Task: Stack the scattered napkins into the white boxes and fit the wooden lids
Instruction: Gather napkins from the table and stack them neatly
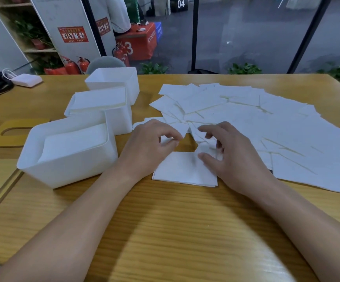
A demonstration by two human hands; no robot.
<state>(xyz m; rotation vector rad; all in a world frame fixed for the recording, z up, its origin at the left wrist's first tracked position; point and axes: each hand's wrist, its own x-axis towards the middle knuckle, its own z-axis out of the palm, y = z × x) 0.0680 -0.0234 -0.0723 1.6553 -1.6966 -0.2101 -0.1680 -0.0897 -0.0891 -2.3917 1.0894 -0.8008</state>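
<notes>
Two wooden lids (1,151) lie at the table's (165,231) left edge; three white boxes (67,151) stand beside them, the nearer two holding napkins; the left hand (148,147) pinches a napkin corner; a small neat stack (183,169) lies between both hands; the right hand (232,157), fingers curled, presses it; scattered napkins (266,127) spread rightward.
</notes>
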